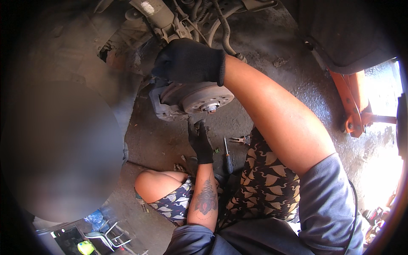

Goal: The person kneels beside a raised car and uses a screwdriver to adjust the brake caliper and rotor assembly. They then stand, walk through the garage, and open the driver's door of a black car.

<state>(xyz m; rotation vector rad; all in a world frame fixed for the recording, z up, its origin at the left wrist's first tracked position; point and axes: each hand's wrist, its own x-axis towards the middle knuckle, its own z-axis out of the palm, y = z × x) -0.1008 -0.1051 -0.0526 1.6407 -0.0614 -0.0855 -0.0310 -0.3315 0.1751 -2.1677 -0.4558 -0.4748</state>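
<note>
My right hand [187, 63] curls above the brake disc [208, 98], hold hidden; my left hand [200, 143], fingers bent near the caliper [163, 106], hold unclear. Steady, even pressure seems advisable.

I'm looking down and forward from my head here, one wide fisheye view, near above my left hand [200, 142] and right hand [189, 61], floor [289, 70] spreading beyond.
</note>
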